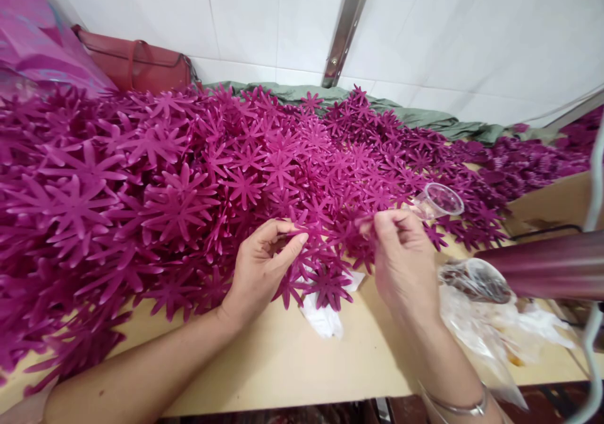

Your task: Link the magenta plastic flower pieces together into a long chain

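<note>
A large heap of magenta, star-shaped artificial flower pieces (245, 185) spreads over the wooden table. My left hand (264, 260) is at the heap's front edge, thumb and forefinger pinched on a magenta flower piece (302, 230). To its right, my right hand (401, 254) is closed in a pinch and slightly smeared by motion. A blurred pinkish bit shows at its fingertips, too unclear to name. Between and below the hands lies a single flower piece (328, 285), partly over a crumpled white tissue (323, 317).
A clear plastic cup (443, 199) lies tilted beyond my right hand. Plastic bags (476, 323) and a purple cylinder (547, 263) are at the right. A red handbag (134, 62) rests against the white tiled wall (264, 15). Green cloth (415, 117) runs behind the heap.
</note>
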Motion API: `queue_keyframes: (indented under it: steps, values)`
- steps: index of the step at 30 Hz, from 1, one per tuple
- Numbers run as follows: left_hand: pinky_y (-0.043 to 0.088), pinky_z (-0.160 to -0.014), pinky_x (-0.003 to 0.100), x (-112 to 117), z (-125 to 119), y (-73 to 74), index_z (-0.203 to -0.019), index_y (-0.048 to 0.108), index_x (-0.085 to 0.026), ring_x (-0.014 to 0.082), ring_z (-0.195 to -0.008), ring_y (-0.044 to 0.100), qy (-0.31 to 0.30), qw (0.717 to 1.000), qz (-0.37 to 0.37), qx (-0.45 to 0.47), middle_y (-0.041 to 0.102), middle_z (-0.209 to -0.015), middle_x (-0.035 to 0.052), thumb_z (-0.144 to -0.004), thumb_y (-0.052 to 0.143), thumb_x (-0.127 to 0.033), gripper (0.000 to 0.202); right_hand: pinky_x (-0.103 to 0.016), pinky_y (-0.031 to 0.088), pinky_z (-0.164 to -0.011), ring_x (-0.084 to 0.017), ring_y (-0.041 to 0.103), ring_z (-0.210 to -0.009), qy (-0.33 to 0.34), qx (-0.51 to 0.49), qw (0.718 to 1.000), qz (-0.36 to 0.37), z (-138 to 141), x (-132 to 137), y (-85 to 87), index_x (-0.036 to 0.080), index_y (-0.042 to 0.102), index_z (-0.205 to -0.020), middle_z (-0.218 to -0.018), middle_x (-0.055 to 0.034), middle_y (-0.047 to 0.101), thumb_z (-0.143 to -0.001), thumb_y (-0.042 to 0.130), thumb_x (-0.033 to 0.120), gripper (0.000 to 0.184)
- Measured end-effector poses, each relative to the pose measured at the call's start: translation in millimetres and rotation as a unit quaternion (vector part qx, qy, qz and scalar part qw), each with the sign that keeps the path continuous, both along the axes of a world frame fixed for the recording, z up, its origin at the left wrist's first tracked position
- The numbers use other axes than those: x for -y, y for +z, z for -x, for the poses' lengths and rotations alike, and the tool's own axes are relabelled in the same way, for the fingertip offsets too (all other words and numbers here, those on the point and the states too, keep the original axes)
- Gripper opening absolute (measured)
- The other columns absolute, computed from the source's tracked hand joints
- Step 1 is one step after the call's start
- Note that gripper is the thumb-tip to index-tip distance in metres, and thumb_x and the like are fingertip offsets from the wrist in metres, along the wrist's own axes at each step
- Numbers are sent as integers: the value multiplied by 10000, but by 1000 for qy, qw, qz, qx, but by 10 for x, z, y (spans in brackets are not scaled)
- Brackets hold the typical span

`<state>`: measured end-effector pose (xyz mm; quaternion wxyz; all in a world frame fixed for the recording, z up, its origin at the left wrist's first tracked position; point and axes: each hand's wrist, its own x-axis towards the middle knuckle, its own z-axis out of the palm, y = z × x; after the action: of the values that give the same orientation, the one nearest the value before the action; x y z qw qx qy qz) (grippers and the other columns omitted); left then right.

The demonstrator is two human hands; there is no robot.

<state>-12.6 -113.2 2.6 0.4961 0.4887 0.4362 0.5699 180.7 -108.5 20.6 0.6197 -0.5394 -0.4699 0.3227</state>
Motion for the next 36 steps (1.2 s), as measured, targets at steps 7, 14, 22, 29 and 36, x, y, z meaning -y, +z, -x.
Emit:
queue_keyframes:
  steps: [7,14,22,29,36]
  values:
    - [533,-838,278,12,5,-38,-964,782,-227,173,-909,673,-30,997,-53,-49,711,-958,41,-882,740,-255,97,-592,295,-1186,-344,419,-1423,54,351,920,-164,56,54,57,278,685,-1148,-1466,-107,538,-851,754,506,381]
    - [531,-789,262,42,10,57,-1139,746,-229,156,-877,661,-53,998,-19,-4,731,-1030,43,-937,672,-287,223,-571,387,-1123,-291,558,-1272,-88,287,942,-153,49,53,51,246,640,-1033,-1265,-104,648,-958,635,278,82]
    - [526,-689,194,0,-39,83,-1256,537,-257,93,-733,652,-60,989,37,127,710,-892,-22,-894,723,-247,407,-610,347,-1133,-336,524,-1293,-54,420,882,-209,119,66,56,274,672,-1050,-1315,-96,610,-898,726,286,161]
    - [566,-761,202,45,-60,57,-1241,539,-226,96,-781,698,-114,981,64,145,735,-933,-1,-881,745,-251,415,-560,437,-1067,-302,547,-1222,26,413,886,-208,201,77,-6,284,711,-958,-1137,-52,714,-892,738,232,89]
    - [557,-784,188,36,-53,32,-1171,636,-193,97,-823,701,-123,979,81,138,757,-919,6,-842,788,-221,363,-473,489,-982,-234,611,-1043,69,395,889,-218,189,67,-1,257,658,-916,-935,-24,734,-926,663,118,139]
